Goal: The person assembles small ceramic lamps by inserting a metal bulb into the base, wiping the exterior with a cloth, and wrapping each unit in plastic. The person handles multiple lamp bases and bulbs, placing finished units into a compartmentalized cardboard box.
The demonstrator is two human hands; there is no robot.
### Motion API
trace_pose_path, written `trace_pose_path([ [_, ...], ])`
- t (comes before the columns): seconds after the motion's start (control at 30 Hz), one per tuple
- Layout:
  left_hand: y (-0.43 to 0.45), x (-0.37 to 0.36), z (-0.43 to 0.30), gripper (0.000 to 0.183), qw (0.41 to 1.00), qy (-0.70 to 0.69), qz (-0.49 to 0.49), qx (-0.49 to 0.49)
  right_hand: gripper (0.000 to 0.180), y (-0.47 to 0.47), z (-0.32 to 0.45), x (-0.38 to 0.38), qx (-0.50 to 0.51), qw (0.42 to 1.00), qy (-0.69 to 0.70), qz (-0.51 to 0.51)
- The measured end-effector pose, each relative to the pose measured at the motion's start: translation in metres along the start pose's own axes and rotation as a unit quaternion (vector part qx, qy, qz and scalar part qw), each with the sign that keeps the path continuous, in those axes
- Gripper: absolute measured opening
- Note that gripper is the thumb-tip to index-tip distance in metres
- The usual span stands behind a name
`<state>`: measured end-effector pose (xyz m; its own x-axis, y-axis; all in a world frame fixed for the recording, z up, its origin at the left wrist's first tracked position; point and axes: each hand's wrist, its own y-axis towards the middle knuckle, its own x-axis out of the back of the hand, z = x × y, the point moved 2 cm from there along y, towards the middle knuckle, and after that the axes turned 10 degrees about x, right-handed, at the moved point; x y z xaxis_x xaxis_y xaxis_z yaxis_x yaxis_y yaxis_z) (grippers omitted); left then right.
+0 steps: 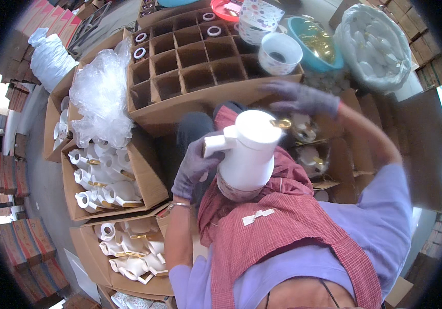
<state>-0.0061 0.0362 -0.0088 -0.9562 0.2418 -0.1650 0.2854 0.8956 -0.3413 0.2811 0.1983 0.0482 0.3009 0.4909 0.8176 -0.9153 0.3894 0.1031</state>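
Observation:
My left hand (198, 164), in a grey glove, grips the handle side of a white vacuum jug (248, 154). The jug stands tilted over my lap, with a gold-coloured piece (281, 123) at its top and a patterned band (236, 189) at its base. My right hand (302, 96), gloved too and blurred by motion, is apart from the jug with its fingers spread and nothing visible in them. It is over the near right edge of a divided cardboard carton (213, 94). Below it, wrapped jugs (313, 160) with gold parts sit in an open box.
White jug bodies with gold handles (107, 181) fill boxes at left. Clear plastic bags (101, 92) lie at the carton's left. Patterned cylindrical shells (281, 54) stand on its far right corner. Beyond are a blue basin (317, 42) of gold parts and a lined bag (375, 50) of white parts.

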Motion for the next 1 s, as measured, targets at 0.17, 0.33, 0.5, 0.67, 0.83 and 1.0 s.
trace_pose_path([
  [0.17, 0.029, 0.013, 0.029, 0.032, 0.99, -0.094, -0.108, -0.007, 0.058, 0.051, 0.064, -0.043, 0.224, 0.97, -0.057, -0.081],
  [0.33, 0.002, -0.09, -0.036, 0.044, 0.991, 0.133, -0.02, -0.027, 0.039, 0.057, 0.049, -0.046, 0.164, 0.964, -0.206, 0.021],
  [0.5, -0.004, -0.095, -0.029, 0.05, 0.962, 0.249, 0.044, -0.104, 0.033, 0.042, 0.099, 0.005, 0.075, 0.992, -0.098, -0.025],
  [0.67, -0.018, -0.079, -0.015, 0.034, 0.773, 0.581, 0.086, -0.24, 0.031, 0.034, 0.104, 0.025, -0.105, 0.961, 0.207, -0.151],
  [0.83, -0.033, -0.007, -0.034, 0.024, 0.856, 0.487, 0.138, -0.107, 0.03, 0.045, 0.044, -0.016, -0.161, 0.954, 0.225, -0.114],
  [1.0, -0.054, 0.16, -0.071, 0.024, 0.888, 0.153, -0.415, -0.13, 0.03, 0.076, 0.03, -0.034, -0.151, 0.946, 0.257, -0.124],
])
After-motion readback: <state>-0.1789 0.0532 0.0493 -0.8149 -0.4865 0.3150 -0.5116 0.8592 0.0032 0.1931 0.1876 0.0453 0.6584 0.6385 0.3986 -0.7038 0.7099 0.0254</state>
